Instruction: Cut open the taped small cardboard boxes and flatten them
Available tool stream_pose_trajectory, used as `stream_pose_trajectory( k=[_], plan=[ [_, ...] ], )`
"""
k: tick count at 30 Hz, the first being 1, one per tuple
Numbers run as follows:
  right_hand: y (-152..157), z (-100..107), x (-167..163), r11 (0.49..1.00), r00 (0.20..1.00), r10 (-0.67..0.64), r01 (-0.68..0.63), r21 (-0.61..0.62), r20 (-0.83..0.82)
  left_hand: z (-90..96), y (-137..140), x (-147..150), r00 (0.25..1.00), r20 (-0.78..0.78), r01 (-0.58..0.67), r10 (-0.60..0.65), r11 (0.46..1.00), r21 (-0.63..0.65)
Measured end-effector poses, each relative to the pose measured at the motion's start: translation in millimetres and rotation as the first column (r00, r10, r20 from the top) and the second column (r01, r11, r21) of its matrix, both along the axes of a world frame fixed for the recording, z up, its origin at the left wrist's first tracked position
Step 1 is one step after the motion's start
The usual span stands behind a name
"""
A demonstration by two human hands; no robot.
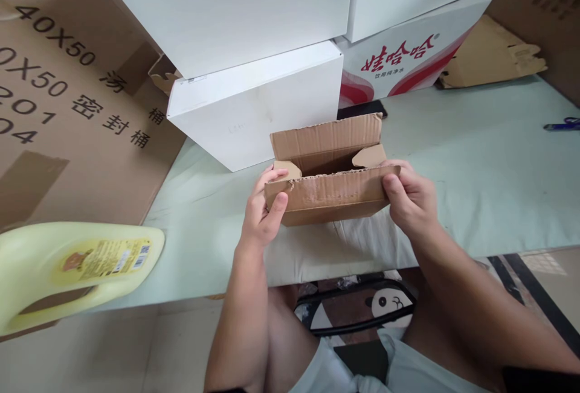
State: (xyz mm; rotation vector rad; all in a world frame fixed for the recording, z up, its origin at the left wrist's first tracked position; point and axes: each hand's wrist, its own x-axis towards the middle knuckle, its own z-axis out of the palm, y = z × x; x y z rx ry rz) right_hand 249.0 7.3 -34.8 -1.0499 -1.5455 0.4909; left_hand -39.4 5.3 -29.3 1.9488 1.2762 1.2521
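Ctn., small, plain brown corrugated cardboard [338, 194], top open: rear flap stood up, front flap tilted toward the wearer w/ a ragged, worn upper edge, short side flaps folded partly in at L & R ends. Surface scuffed approx. mid front flap; no. or print not legible. Interior dark, contents n/v; base obscured by front face, so contact w/ the bench [475, 182] could not be confirmed. Fingers of both hands partly hidden behind cardboard; yellow bottle [149, 242] cut off at L edge, and dark flat item [378, 109] partly covered behind ctn. Ctn. was located over front part of bench, in front of the white box [258, 121], directly betw. the hands. L hand [265, 206] gripped its L end, thumb on outer face of front flap, fingers at the L side flap; R hand [410, 197] pinched the front flap's R corner, thumb outside.
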Motion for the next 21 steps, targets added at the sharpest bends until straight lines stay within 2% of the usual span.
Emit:
stream_pose_trajectory(
  k=[8, 17, 21],
  plan=[
    [2.1, -4.9, 4.2, 0.999, 0.997, 0.049, -0.049, -0.005, -0.061, 1.7, -2.7, 8.0, 0.994, 0.096, 0.041, -0.060, 0.980, 0.192],
    [2.2, -3.2, 2.0, 0.998, 0.997, 0.057, -0.057, 0.001, -0.053, -4.0, -5.0, 6.9, 0.989, 0.148, -0.034, 0.014, 0.990, 0.136],
    [1.2, -2.3, 1.5, 0.998, 0.997, 0.069, -0.070, -0.011, -0.016, -1.1, -5.0, 9.7, 0.977, 0.191, -0.113, 0.095, 0.990, 0.088]
  ],
)
